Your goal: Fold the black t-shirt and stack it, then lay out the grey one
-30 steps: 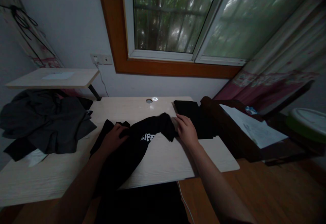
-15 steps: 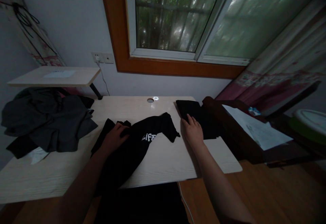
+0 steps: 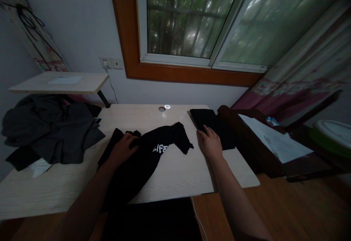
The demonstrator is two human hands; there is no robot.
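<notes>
A black T-shirt (image 3: 137, 171) with white lettering on its front lies half folded on the table, its near part hanging toward the front edge. My left hand (image 3: 124, 148) is on its left part, fingers and thumb curled on the cloth, fingertips partly lost in the dark fabric. On the right lies a flat, neatly folded black garment (image 3: 219, 129). My right hand (image 3: 211, 142) rests on the left edge of that garment, fingers apart and loosely stretched, not gripping it.
A heap of dark grey clothes (image 3: 55, 131) lies at the left, below a small raised shelf (image 3: 90, 82). The pale table (image 3: 175, 182) has a round cable hole at the back. Right of it stands dark brown furniture (image 3: 255, 146) with a white sheet (image 3: 274, 138) on top.
My right hand has shifted slightly to the right and toward me at the folded garment. My left hand and the T-shirt look nearly unchanged.
</notes>
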